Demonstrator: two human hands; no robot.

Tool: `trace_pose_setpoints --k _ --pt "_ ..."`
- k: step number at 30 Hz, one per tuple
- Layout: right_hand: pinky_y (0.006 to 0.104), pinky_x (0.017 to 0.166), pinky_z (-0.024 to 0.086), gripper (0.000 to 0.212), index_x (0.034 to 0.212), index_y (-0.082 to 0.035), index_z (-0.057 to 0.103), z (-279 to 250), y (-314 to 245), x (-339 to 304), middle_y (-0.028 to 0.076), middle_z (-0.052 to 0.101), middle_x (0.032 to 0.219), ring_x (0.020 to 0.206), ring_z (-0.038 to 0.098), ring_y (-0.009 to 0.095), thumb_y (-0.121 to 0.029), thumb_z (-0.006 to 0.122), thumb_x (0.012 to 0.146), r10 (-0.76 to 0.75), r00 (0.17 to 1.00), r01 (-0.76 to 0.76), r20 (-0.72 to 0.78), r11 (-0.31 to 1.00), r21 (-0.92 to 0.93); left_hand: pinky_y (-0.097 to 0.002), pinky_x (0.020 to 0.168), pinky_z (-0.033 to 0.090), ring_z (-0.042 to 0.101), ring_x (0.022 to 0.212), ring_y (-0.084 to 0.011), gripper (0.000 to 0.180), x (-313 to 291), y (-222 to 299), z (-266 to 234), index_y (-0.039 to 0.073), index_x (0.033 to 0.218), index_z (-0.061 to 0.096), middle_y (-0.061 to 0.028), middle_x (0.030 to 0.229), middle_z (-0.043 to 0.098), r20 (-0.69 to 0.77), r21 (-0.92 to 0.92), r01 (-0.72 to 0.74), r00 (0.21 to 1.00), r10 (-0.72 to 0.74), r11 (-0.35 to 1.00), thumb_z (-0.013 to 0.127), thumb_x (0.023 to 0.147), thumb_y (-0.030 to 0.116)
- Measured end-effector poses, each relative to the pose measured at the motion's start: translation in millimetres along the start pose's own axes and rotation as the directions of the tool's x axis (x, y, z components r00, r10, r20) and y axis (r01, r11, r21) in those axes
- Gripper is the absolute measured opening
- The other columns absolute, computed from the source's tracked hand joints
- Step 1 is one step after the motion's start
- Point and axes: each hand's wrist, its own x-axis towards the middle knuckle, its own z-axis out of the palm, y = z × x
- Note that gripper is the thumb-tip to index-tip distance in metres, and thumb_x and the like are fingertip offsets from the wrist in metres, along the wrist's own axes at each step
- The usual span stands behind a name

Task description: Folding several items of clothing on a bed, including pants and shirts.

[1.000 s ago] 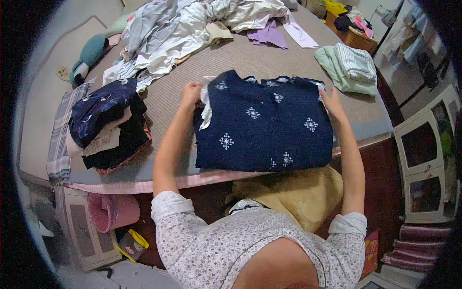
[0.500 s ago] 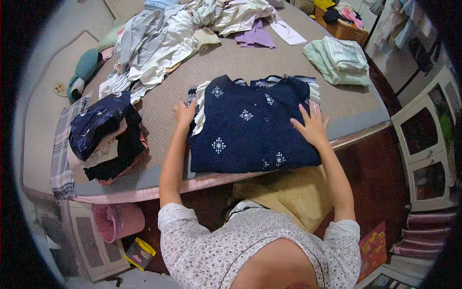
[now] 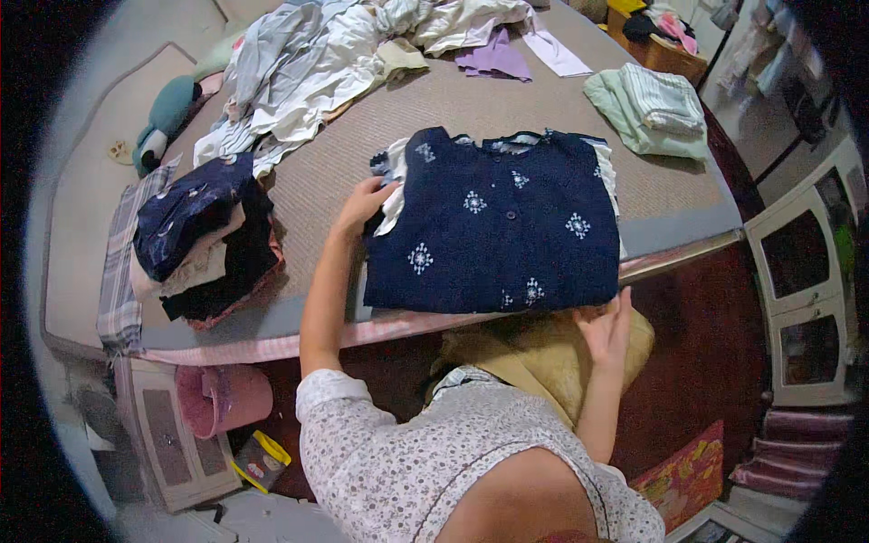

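Note:
A navy blouse [image 3: 507,226] with white snowflake-like motifs and a small button lies folded flat at the bed's front edge, its neckline facing away from me. White frilly cloth [image 3: 393,215] sticks out along its left side; whether it belongs to the blouse I cannot tell. My left hand [image 3: 364,206] is closed at that left edge, fingertips on the cloth. At the near right corner, my right hand [image 3: 605,330] grips the blouse's lower edge from below, thumb up at the side and the other fingertips partly hidden beneath the fabric.
A stack of dark and pink clothes [image 3: 208,244] sits to the left. Rumpled pale clothes [image 3: 308,77] spread across the far bed, near a purple cloth [image 3: 498,56]. Folded light-green and striped cloths [image 3: 647,113] lie far right. Below the bed stand a pink bin [image 3: 226,398] and a yellowish cushion [image 3: 534,362].
My right hand has come off the blouse's right side and moved down toward me to its near right corner. My left hand stays at the left edge. The whole view has shifted slightly.

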Motion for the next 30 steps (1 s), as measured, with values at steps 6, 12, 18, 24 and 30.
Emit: trace_pose_setpoints --k 6,12,18,24,30 --pt "0.0383 0.081 0.038 0.034 0.106 -0.008 0.045 40 -8 2 0.006 0.05 0.104 0.094 0.047 0.022 -0.018 0.053 0.075 0.144 0.968 -0.215 0.207 0.9 0.379 -0.0326 0.071 0.038 0.049 0.084 -0.0261 0.037 -3 7 0 -0.003 0.094 0.049 -0.017 0.088 0.051 -0.49 0.403 -0.027 0.838 0.241 0.915 0.05 0.075 0.029" --pt "0.0366 0.079 0.039 0.031 0.103 -0.004 0.047 46 1 -1 0.008 0.051 0.101 0.09 0.049 0.022 -0.009 0.051 0.073 0.115 0.992 -0.123 0.046 0.923 0.363 -0.0388 0.083 0.032 0.042 0.098 -0.0312 0.05 -59 65 60 -0.004 0.099 0.045 -0.0196 0.105 0.043 0.187 0.78 -0.358 0.916 0.354 0.513 0.046 0.075 0.039" --pt "0.0352 0.082 0.037 0.032 0.103 -0.004 0.047 58 -9 -19 0.008 0.049 0.104 0.092 0.048 0.022 -0.026 0.041 0.081 0.049 0.997 -0.018 -0.053 0.88 0.474 -0.0471 0.092 0.016 0.029 0.114 -0.0248 0.055 -66 53 68 0.001 0.111 0.04 -0.0143 0.12 0.035 0.204 0.865 -0.326 0.923 0.326 0.381 0.035 0.079 0.045" --pt "0.0284 0.081 0.035 0.032 0.102 -0.004 0.048 134 -29 -37 0.009 0.048 0.104 0.09 0.047 0.018 -0.027 0.036 0.085 -0.277 0.96 0.245 0.039 0.901 0.357 -0.0311 0.096 0.018 0.032 0.112 -0.0243 0.069 -58 69 66 0.001 0.119 0.03 -0.0168 0.115 0.04 0.412 -0.237 0.084 0.911 0.022 0.968 0.012 0.079 0.055" --pt "0.0282 0.082 0.033 0.035 0.1 0.005 0.049 174 7 -55 0.015 0.052 0.1 0.094 0.047 0.02 -0.023 0.032 0.087 -0.607 0.747 0.656 0.269 0.739 -0.155 -0.0377 0.085 0.03 0.048 0.092 -0.0249 0.088 -37 109 62 -0.007 0.114 0.033 -0.0192 0.105 0.046 0.482 -0.37 0.413 0.851 -0.208 0.832 0.028 0.067 0.068"
